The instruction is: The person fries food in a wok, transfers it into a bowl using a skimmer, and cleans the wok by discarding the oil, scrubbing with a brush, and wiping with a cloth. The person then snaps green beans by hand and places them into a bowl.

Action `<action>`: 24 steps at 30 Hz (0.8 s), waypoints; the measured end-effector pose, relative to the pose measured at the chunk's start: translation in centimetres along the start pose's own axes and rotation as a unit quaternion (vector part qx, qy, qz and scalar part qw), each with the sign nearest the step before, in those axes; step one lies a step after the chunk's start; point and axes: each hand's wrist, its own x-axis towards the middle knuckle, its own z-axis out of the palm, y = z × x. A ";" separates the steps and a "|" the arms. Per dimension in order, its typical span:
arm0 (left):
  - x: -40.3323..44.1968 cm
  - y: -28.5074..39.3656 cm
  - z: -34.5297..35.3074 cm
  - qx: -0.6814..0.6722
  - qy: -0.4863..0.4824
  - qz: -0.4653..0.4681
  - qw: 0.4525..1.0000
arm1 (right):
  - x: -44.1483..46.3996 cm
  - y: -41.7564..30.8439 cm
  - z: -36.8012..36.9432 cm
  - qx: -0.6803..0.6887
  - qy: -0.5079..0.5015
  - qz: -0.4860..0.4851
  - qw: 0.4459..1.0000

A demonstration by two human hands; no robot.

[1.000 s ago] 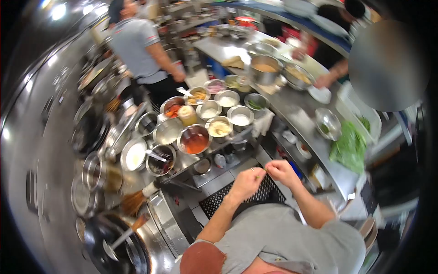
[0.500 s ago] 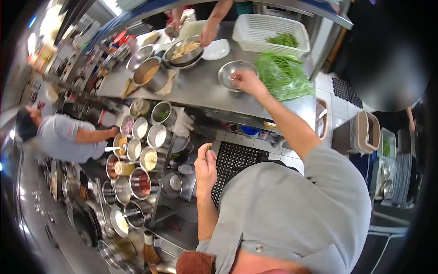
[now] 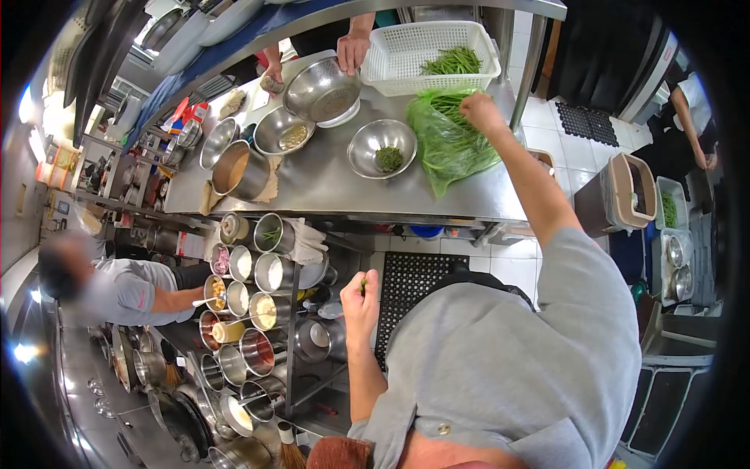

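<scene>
Your left hand (image 3: 359, 313) clamps a green piece (image 3: 363, 285) between its fingers; your right, its fingers' closure unclear, is at bagged green beans (image 3: 448, 104) (likely light, crisp, best held mid-length).

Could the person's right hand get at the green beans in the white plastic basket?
Probably yes: the right hand is at the green plastic bag beside the basket, whose green beans lie uncovered.

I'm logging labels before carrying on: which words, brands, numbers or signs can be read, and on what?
No text is legible.
Co-worker's grey shirt: red marking, too small to read.
Red-and-white package: markings too blurred to read.
Green bag, white basket: no lettering visible.
</scene>
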 end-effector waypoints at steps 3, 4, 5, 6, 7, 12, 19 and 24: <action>1.8 1.4 1.8 0.020 -0.012 0.033 0.999 | 0.2 0.2 0.1 0.031 0.165 -0.025 0.985; 2.4 1.7 2.4 0.023 -0.016 0.052 0.998 | 0.3 0.4 -0.1 0.033 0.169 -0.020 0.985; 3.2 2.1 2.8 0.028 -0.030 0.051 0.998 | 0.2 -0.2 -1.3 0.066 0.172 -0.006 0.983; 3.8 2.6 3.4 0.030 -0.031 0.054 0.998 | 0.1 -0.7 -2.3 0.099 0.174 0.007 0.980; 4.4 3.1 3.9 0.031 -0.044 0.046 0.997 | 0.2 -0.8 -2.8 0.100 0.177 0.008 0.979; 7.1 3.6 7.0 0.006 -0.082 0.051 0.995 | -0.7 -1.8 -4.7 0.269 0.207 0.060 0.939; 9.1 5.0 10.1 -0.022 -0.098 0.068 0.993 | -3.0 -3.4 -6.3 0.404 0.277 0.108 0.865; 12.5 6.8 10.9 -0.297 -0.156 -0.112 0.935 | -8.3 -9.1 -7.5 0.359 0.182 -0.149 0.903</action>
